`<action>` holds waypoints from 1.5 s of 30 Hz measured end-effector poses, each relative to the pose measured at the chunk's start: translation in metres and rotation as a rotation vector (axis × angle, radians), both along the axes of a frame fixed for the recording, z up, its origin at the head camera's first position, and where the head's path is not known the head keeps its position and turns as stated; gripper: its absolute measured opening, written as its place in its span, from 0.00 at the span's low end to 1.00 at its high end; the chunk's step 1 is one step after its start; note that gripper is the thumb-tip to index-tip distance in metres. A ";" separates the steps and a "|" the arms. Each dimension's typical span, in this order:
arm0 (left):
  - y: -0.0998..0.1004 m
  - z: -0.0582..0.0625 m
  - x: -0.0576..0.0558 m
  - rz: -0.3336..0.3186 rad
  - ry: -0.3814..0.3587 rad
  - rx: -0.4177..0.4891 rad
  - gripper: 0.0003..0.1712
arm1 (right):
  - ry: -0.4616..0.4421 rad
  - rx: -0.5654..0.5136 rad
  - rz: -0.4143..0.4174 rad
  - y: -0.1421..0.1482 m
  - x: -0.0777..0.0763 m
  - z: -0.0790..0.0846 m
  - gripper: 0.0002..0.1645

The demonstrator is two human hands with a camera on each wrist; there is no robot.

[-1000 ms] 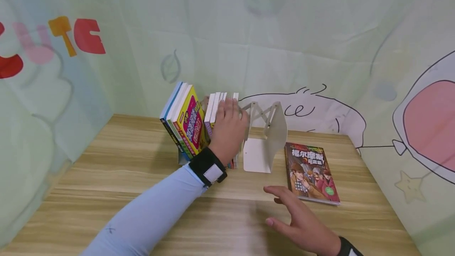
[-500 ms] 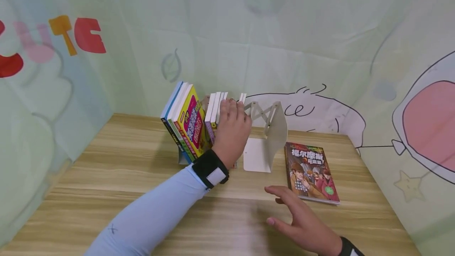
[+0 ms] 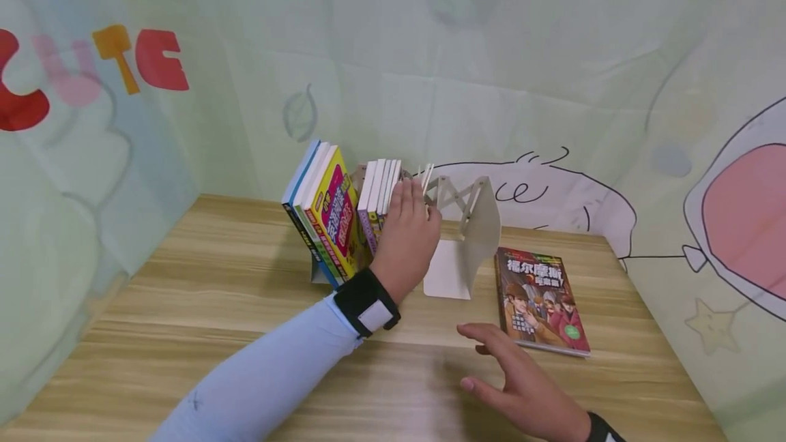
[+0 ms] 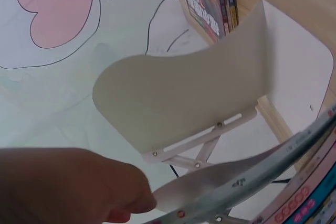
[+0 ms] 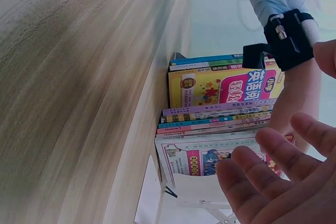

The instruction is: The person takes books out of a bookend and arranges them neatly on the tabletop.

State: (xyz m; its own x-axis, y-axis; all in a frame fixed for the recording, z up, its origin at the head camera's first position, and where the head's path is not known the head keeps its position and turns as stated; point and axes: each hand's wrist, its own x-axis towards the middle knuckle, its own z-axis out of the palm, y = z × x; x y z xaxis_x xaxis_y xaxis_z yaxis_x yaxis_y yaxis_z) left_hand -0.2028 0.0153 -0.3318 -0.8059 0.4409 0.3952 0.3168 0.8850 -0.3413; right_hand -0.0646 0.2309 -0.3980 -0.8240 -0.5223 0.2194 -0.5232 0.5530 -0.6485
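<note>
My left hand (image 3: 408,241) reaches over a row of thin books (image 3: 381,179) standing in a cream metal book stand (image 3: 482,237). It pinches the rightmost thin book (image 4: 241,182), whose top leans rightward, apart from the others. In the left wrist view its thumb lies at that book's end; the other fingers are mostly hidden. The right wrist view shows this book's illustrated cover (image 5: 184,156). My right hand (image 3: 528,384) hovers over the table's front part, fingers spread and holding nothing. Taller books, including a yellow one (image 3: 334,217), lean left at the row's left end.
A Chinese-titled book with illustrated figures (image 3: 543,302) lies flat on the wooden table (image 3: 184,333), right of the stand. The stand's right bookend is joined by crossed metal bars (image 3: 454,196). A printed cloth (image 3: 368,39) hangs behind and at the sides.
My left hand has shifted slightly right, and the rightmost thin book's top has tipped right, widening the gap beside the other thin books. My right hand has barely moved.
</note>
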 end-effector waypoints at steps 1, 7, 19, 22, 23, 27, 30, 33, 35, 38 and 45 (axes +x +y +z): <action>0.001 -0.001 0.002 -0.006 0.003 0.017 0.24 | -0.011 -0.002 -0.003 0.000 0.000 0.000 0.35; 0.002 -0.003 0.012 -0.038 -0.001 0.047 0.26 | 0.021 -0.012 0.021 0.001 0.001 -0.002 0.35; -0.005 -0.008 0.016 -0.102 0.030 0.118 0.19 | -0.019 -0.013 0.019 0.000 0.000 -0.001 0.33; -0.008 -0.010 0.018 -0.114 0.023 0.166 0.19 | 0.001 -0.016 0.027 0.000 0.000 -0.001 0.33; -0.008 -0.010 0.019 -0.117 0.017 0.178 0.18 | 0.008 -0.018 0.030 0.000 0.000 -0.002 0.33; -0.011 -0.012 0.024 -0.132 0.018 0.208 0.18 | 0.035 -0.024 0.040 0.000 0.000 -0.002 0.33; -0.013 -0.014 0.026 -0.147 0.051 0.209 0.17 | 0.042 -0.023 0.037 0.000 0.000 -0.002 0.33; -0.017 -0.017 0.028 -0.150 0.089 0.198 0.18 | 0.029 -0.015 0.032 -0.001 0.000 -0.002 0.32; -0.019 -0.019 0.030 -0.152 0.100 0.210 0.19 | -0.007 -0.005 0.021 -0.002 0.000 -0.001 0.32; -0.023 -0.023 0.032 -0.164 0.110 0.249 0.24 | -0.089 0.009 -0.006 -0.003 0.000 0.000 0.30; -0.028 -0.026 0.035 -0.197 0.126 0.299 0.25 | -0.136 0.016 -0.017 -0.007 -0.001 0.001 0.30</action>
